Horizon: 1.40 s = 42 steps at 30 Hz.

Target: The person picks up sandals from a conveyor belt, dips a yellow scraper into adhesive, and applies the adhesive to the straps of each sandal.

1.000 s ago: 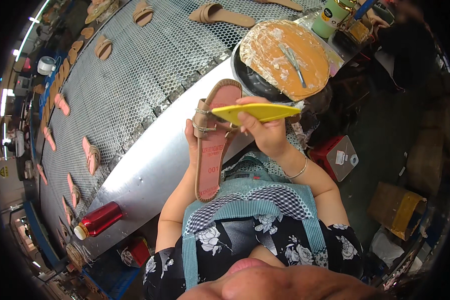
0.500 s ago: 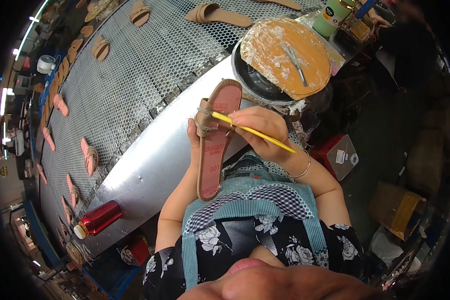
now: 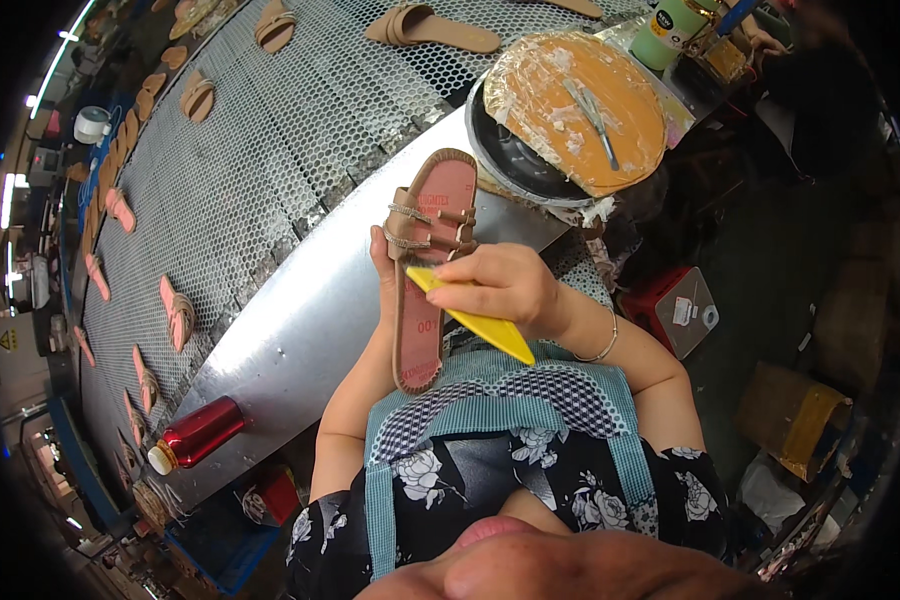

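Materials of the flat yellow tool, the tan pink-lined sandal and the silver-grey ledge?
Flat yellow pointed tool: probably smooth plastic; one even, opaque colour.
Tan pink-lined sandal: straps look like matte leather or imitation, can't tell which; sparkly trim suggests rhinestones or glitter.
Broad silver-grey ledge: likely bare sheet metal, satin finish; smeared bright reflections.

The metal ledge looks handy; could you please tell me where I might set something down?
Bare ledge lies between the red bottle and the left hand, beside the mesh surface; its far end is crowded by the black tray.
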Each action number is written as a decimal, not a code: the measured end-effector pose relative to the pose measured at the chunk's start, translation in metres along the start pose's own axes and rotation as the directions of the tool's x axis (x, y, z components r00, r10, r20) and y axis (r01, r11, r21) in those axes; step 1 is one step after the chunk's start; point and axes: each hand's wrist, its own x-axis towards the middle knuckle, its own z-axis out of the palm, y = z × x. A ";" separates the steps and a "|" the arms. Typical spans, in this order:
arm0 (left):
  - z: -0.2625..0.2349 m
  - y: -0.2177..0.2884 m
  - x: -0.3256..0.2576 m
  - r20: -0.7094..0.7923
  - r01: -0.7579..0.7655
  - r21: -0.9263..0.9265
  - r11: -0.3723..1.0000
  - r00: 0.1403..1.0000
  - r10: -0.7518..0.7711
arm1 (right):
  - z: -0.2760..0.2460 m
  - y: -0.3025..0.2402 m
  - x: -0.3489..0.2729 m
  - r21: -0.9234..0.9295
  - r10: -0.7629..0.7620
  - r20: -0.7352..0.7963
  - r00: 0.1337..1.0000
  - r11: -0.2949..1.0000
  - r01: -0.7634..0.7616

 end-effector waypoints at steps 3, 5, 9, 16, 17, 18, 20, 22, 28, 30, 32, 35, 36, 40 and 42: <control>-0.006 0.000 0.000 0.065 0.036 -0.003 0.999 0.997 -0.036 | -0.002 0.003 0.001 0.150 0.023 -0.021 1.000 0.988 -0.020; 0.001 0.000 -0.001 -0.088 -0.017 0.182 0.983 0.996 0.033 | 0.001 0.008 -0.002 0.197 0.049 -0.087 0.995 0.980 -0.031; 0.010 -0.007 0.000 -0.110 -0.053 0.202 0.978 0.991 0.076 | 0.001 0.009 0.002 0.404 0.405 -0.233 0.884 0.867 -0.291; 0.003 -0.012 0.002 -0.043 -0.047 0.174 0.984 0.998 0.055 | -0.001 0.018 0.000 0.596 0.643 -0.321 0.695 0.708 -0.379; -0.001 -0.012 0.002 -0.045 -0.048 0.175 0.983 0.997 0.057 | -0.003 0.021 0.000 0.410 0.483 -0.350 0.802 0.849 -0.332; -0.007 -0.012 0.004 -0.055 -0.050 0.173 0.984 0.997 0.061 | -0.003 0.023 -0.001 0.208 0.309 -0.338 0.889 0.946 -0.250; -0.007 -0.010 0.007 -0.064 -0.044 0.169 0.985 0.996 0.056 | 0.000 0.020 -0.004 0.176 0.223 -0.264 0.938 0.968 -0.181; -0.003 -0.007 0.010 -0.039 -0.045 0.225 0.973 0.998 0.055 | 0.002 0.019 -0.007 0.146 0.072 -0.133 0.989 0.988 -0.052; -0.008 -0.009 0.021 -0.059 -0.082 0.199 0.977 0.994 0.096 | -0.003 0.020 -0.009 0.068 0.066 -0.252 0.966 0.996 -0.050; -0.040 0.002 0.031 0.016 -0.143 0.134 0.981 0.990 0.142 | -0.007 0.020 -0.002 0.162 0.144 -0.211 0.967 0.981 -0.111; -0.028 0.034 0.019 0.162 -0.109 0.216 0.970 0.984 0.075 | -0.010 0.015 -0.003 0.332 0.303 -0.178 0.936 0.914 -0.233; -0.037 0.079 0.006 0.216 0.013 0.220 0.975 0.974 -0.062 | -0.045 0.021 -0.007 0.422 0.570 -0.356 0.741 0.805 -0.417; -0.039 0.096 -0.004 0.087 -0.029 0.521 0.853 0.996 -0.019 | -0.063 0.027 -0.010 0.410 0.571 -0.361 0.737 0.807 -0.425; -0.052 0.130 -0.017 -0.033 -0.206 0.653 0.729 0.954 0.298 | -0.102 0.044 -0.007 0.124 0.758 -0.094 0.645 0.652 -0.748; -0.075 0.143 -0.012 0.388 -0.324 0.325 0.888 0.902 0.187 | -0.106 0.059 -0.012 -0.101 0.796 0.008 0.606 0.603 -0.791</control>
